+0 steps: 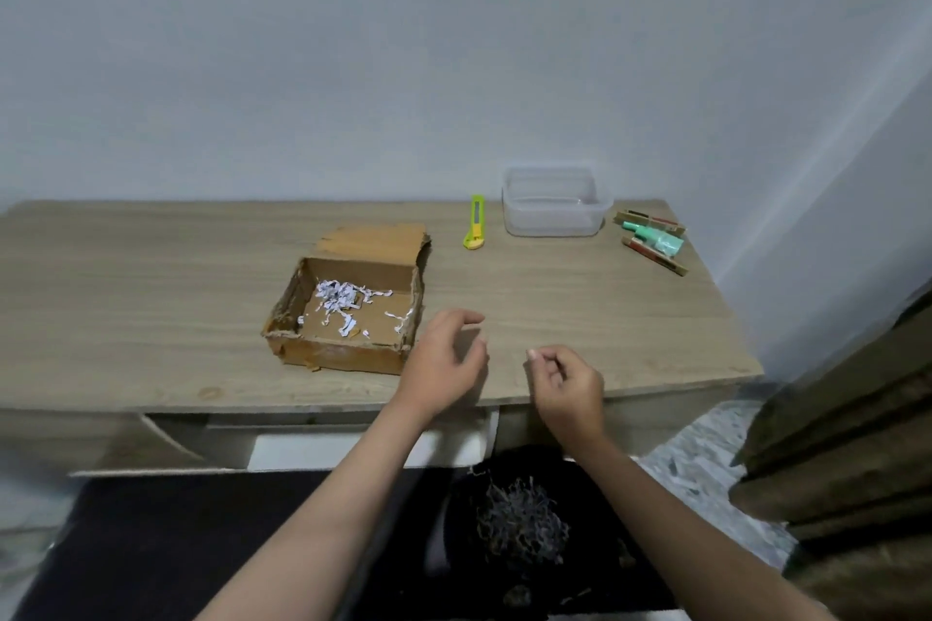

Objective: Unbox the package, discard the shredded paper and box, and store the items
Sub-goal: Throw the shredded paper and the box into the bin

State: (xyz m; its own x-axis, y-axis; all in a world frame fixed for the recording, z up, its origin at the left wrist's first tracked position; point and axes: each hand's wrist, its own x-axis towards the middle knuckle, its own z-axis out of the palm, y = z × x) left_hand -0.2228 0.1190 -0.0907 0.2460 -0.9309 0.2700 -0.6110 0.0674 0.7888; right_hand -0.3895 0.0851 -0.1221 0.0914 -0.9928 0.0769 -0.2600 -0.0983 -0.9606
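I see the cardboard box (348,313) open on the wooden desk (151,298), left of centre, with only a few white scraps of shredded paper (343,298) on its floor. Far right, a clear plastic tub (554,203) looks empty; a yellow-green cutter (475,223) lies just left of it, and the unpacked items (653,240), green and brown, lie to its right. Below the near desk edge, a dark bin (529,535) holds a clump of shreds. My left hand (444,358) hovers beside the box's near right corner, fingers loosely curled, holding nothing. My right hand (567,386) hangs over the desk edge, thumb and forefinger pinched; whether anything is between them, I cannot tell.
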